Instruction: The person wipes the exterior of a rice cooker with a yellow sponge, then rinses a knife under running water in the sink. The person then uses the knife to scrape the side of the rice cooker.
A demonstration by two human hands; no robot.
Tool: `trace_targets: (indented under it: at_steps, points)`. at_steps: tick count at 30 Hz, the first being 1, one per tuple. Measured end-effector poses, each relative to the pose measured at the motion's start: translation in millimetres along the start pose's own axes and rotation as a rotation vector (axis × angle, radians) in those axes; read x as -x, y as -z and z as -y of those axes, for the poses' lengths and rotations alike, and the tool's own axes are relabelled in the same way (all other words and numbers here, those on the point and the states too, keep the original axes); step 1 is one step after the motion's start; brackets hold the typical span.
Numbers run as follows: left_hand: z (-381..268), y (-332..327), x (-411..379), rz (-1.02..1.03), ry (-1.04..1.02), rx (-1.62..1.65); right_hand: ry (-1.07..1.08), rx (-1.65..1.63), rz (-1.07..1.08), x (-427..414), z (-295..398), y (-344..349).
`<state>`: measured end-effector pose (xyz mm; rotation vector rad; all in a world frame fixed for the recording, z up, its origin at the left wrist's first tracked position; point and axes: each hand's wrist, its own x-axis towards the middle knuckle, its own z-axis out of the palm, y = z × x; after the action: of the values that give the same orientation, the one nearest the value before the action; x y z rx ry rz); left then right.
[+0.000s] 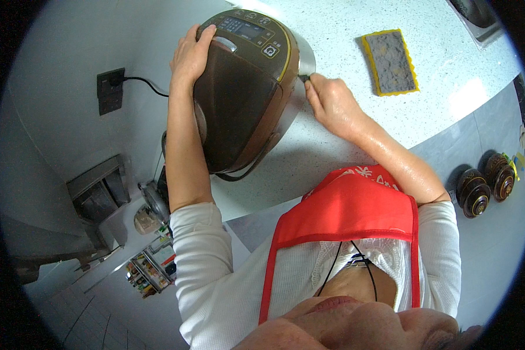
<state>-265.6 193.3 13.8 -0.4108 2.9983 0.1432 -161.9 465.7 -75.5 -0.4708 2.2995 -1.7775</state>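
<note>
A brown rice cooker (240,113) with a control panel (245,33) on its lid stands on the speckled white counter (337,26). My left hand (191,54) lies on the lid's left side, its fingers apart near the panel. At the right side of the cooker, by the metal body below the lid, my right hand (334,103) pinches a small dark object (304,78). Most of that object is hidden by the fingers, so its kind is unclear. The right forearm looks wet. Farther right lies a grey and yellow scrub sponge (391,62), apart from both hands.
A black cord (146,82) runs from the wall socket (110,91) behind my left arm. A sink edge (485,37) shows at the upper right. Two dark lidded jars (473,192) stand lower right, beyond the counter edge. A stocked shelf (150,271) is at lower left.
</note>
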Motion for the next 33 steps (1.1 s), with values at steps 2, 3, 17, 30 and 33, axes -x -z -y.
trace_targets:
  at_steps: [2, 3, 17, 30, 33]
  points:
    - [1, -1, -1, -0.004, -0.004, -0.003, 0.014, -0.009, 0.015, 3, -1, -2]
    - [3, -1, -2, -0.002, -0.003, -0.008, 0.021, -0.014, 0.023, 4, -1, -3]
    - [-1, 1, -3, 0.010, 0.018, -0.034, 0.013, -0.001, -0.023, -5, 0, 2]
    - [2, -1, -3, -0.004, -0.033, -0.004, 0.252, 0.129, -0.058, -52, -34, 32]
    - [4, -1, -4, 0.004, -0.019, -0.001, 0.100, 0.227, 0.035, -62, -26, 36]
